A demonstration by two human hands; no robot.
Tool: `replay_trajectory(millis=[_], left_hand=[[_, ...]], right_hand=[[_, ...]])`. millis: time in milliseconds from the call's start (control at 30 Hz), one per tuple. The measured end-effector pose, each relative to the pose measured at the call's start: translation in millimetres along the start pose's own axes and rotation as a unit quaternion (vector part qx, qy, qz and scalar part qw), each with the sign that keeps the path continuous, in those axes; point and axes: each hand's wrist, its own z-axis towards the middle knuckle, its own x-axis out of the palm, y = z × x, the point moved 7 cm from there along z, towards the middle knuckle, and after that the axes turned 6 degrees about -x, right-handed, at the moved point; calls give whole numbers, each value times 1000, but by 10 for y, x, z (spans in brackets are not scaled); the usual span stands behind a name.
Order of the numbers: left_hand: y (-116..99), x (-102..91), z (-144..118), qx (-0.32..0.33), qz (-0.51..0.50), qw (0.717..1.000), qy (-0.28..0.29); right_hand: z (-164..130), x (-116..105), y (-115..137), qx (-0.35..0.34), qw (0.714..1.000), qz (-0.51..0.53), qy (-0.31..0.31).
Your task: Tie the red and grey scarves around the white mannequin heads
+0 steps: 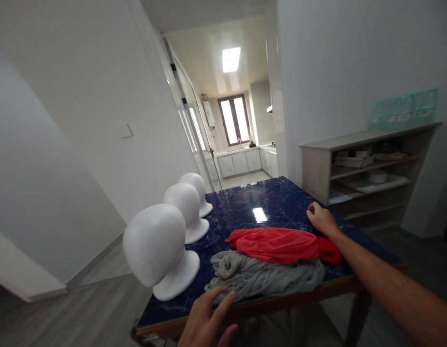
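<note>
My left hand (209,320) is at the table's near edge, its fingers spread and holding nothing. Its fingertips are close to a crumpled grey scarf (270,274); I cannot tell whether they touch it. Behind the grey one lies a bunched red scarf (276,244), with a brighter red folded cloth (329,249) at its right end. My right hand (321,219) is over the table's right side, beyond the cloths, its fingers curled in with nothing visible in them. Three white mannequin heads stand in a row on the left: a near one (156,243), a middle one (183,205) and a far one (195,188).
The blue marbled table (241,202) has a wooden edge. A shelf unit (315,168) stands against the wall to the right, with a pack of bottles (406,110) on top. A glass sliding door (190,111) borders the kitchen opening at the back.
</note>
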Motion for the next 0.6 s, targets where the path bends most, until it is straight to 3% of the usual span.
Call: replay_trajectory(millis=[133, 200, 267, 333, 433, 500, 600], left_hand=[[-790, 216, 997, 171, 9, 979, 108], [-1026, 445, 1363, 248, -11, 955, 163], [-1122, 745, 1643, 283, -21, 939, 196], [-1061, 1067, 1901, 256, -17, 943, 211], [-748, 1382, 2308, 138, -1, 970, 199], [-473, 1421, 2579, 48, 1, 983, 176], [-108, 1326, 2927, -49, -20, 988, 146]], right_hand=[[-7, -24, -35, 4, 999, 29, -23], [-7, -44, -58, 2, 998, 52, -41], [-13, -79, -77, 5, 996, 66, -58], [-32, -127, -77, 14, 996, 60, -68], [-81, -214, -6, 19, 997, 32, -74], [-121, -268, 94, 7, 997, 12, -81], [-174, -291, 293, -36, 995, -29, -83]])
